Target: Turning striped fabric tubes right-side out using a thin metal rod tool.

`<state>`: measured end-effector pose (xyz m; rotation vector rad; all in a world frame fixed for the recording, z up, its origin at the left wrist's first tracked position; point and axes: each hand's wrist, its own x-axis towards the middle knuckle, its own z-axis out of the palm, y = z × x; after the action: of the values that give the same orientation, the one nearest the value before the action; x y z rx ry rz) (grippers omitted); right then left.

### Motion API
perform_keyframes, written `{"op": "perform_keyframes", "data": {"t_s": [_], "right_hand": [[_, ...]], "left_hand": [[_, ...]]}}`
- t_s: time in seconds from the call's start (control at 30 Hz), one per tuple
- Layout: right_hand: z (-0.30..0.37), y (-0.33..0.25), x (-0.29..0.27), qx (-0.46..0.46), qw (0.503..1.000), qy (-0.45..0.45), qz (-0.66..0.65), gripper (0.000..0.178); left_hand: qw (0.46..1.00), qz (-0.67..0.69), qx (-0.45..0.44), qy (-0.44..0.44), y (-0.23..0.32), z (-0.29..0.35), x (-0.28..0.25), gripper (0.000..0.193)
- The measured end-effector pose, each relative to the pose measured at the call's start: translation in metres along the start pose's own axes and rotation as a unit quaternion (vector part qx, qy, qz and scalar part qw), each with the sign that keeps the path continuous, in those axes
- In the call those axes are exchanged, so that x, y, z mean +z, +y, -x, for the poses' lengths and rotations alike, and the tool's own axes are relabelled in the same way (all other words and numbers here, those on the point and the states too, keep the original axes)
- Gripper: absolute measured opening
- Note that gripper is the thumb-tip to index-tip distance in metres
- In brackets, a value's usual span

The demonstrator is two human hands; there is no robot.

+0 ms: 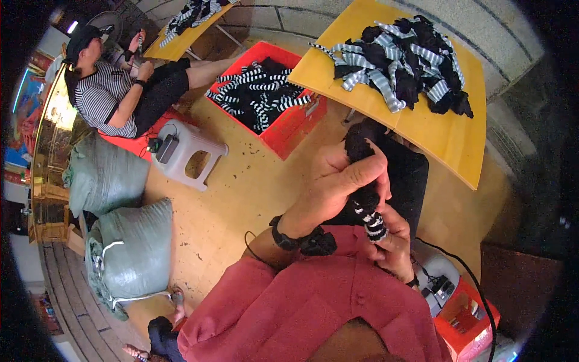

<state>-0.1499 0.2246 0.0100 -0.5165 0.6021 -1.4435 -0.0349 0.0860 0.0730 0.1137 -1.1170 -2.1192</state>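
Observation:
Both hands hold one black knitted piece with a black-and-white striped section, which looks like a sock. My left hand (347,175) is closed around its black part, the thumb laid across the top and some black fabric (358,145) showing beyond it. Closer to my body, my right hand (393,242) grips the striped part (374,224), bunched into a narrow roll. Some of that hand's fingers are hidden behind the fabric.
A yellow table (386,114) bears a heap of striped and black knit pieces (404,63). Left of it stands a red crate (278,145) of similar pieces. Another person (108,90) sits by a grey stool (192,148). Stuffed sacks (136,253) lie left; a cable (476,280) hangs right.

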Motion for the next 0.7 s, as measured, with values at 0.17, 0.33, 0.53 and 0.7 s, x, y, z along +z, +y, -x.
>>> {"op": "perform_keyframes", "data": {"t_s": [0.17, 0.33, 0.53, 0.7], "right_hand": [[0.000, -0.005, 0.002, 0.001, 0.999, 0.038, 0.037, 0.050], [-0.004, -0.005, 0.010, 0.022, 0.992, 0.090, 0.083, 0.054], [0.004, 0.003, 0.015, -0.005, 0.976, 0.158, 0.153, 0.047], [0.000, 0.005, 0.019, -0.047, 0.965, 0.195, 0.170, 0.042]], "left_hand": [[0.987, 0.151, -0.041, 0.034, -0.003, -0.005, 0.004, 0.023], [0.993, 0.076, 0.024, 0.088, -0.004, -0.003, -0.010, 0.030], [0.958, 0.077, 0.127, 0.246, -0.006, -0.012, -0.017, 0.020], [0.945, 0.067, 0.148, 0.285, -0.007, -0.010, -0.010, 0.020]]}}
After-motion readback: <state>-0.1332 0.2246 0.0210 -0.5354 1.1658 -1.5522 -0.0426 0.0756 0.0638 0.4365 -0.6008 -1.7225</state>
